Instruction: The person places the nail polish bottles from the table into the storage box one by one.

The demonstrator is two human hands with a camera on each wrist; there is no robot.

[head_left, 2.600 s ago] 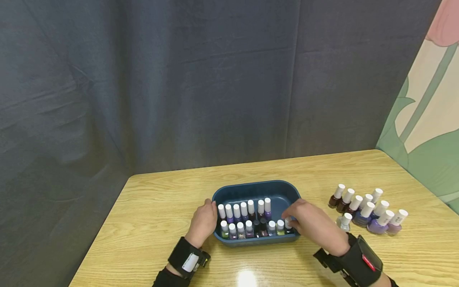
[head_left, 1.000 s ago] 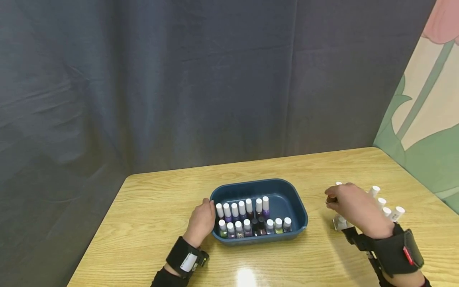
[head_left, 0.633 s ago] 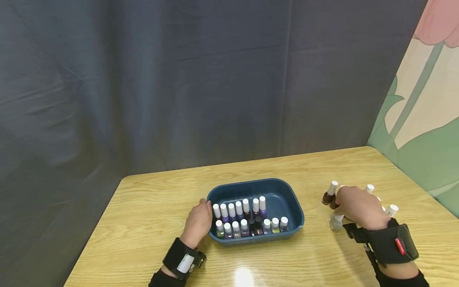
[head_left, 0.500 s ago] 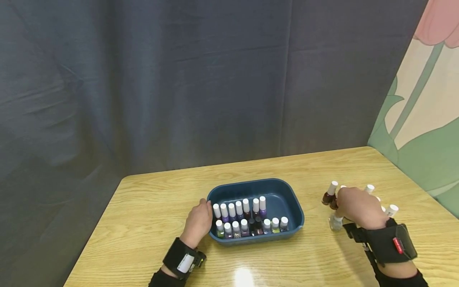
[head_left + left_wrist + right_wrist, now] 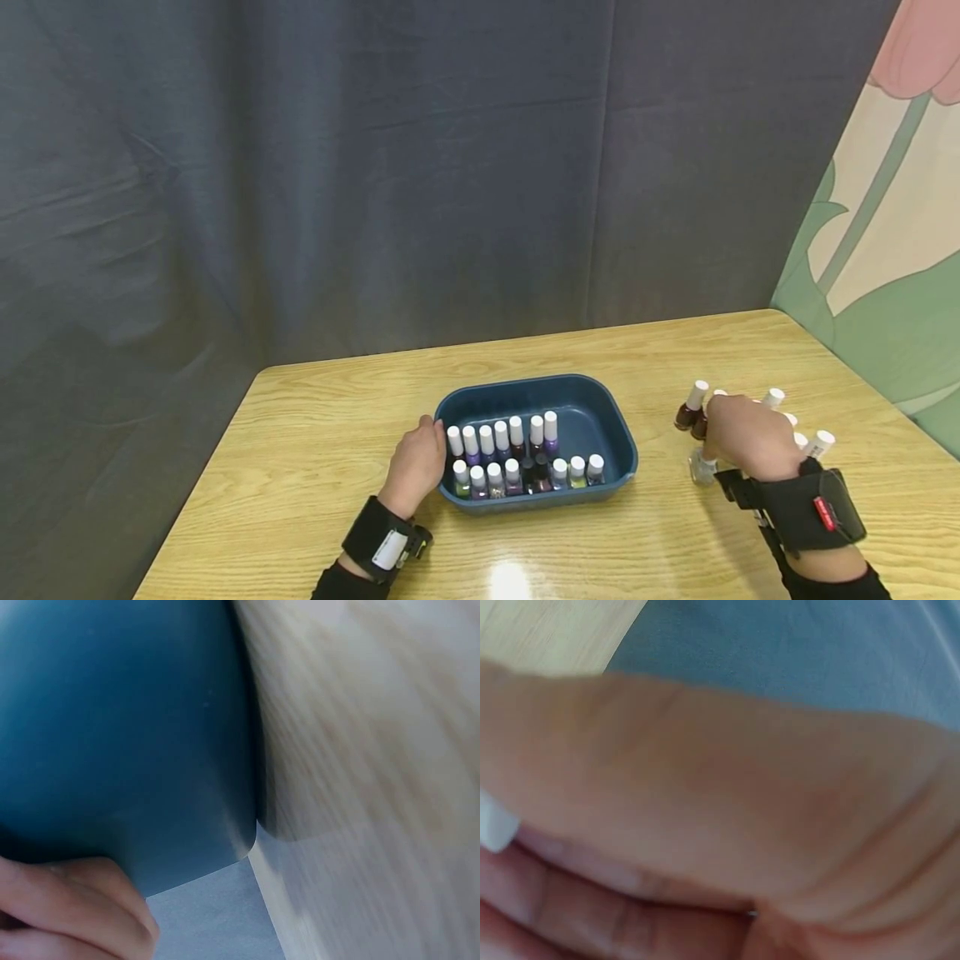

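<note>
My left hand [image 5: 418,457] grips the left end of a dark blue plastic bin [image 5: 588,437]. In the left wrist view its curled fingers [image 5: 82,907] lie against the bin's wall [image 5: 142,742]. Two rows of white- and black-capped nail polish bottles [image 5: 517,432] stand inside the bin, filling its left and front. To the right, my right hand [image 5: 753,437] is down among loose nail polish bottles, hiding several. The right wrist view shows a white cap [image 5: 493,825] pinched between thumb and fingers; the rest of that bottle is hidden.
Around the right hand stand a dark red bottle [image 5: 692,406], a clear bottle [image 5: 702,469] and a white-capped one [image 5: 819,444]. A grey curtain [image 5: 435,183] hangs behind the wooden table [image 5: 300,467]. A flower-patterned cloth [image 5: 892,250] borders the right side.
My right hand has left a bottle at the right end of the bin's front row and moved right to the loose bottles. Over the last half second it hardly moves. The left hand keeps its grip.
</note>
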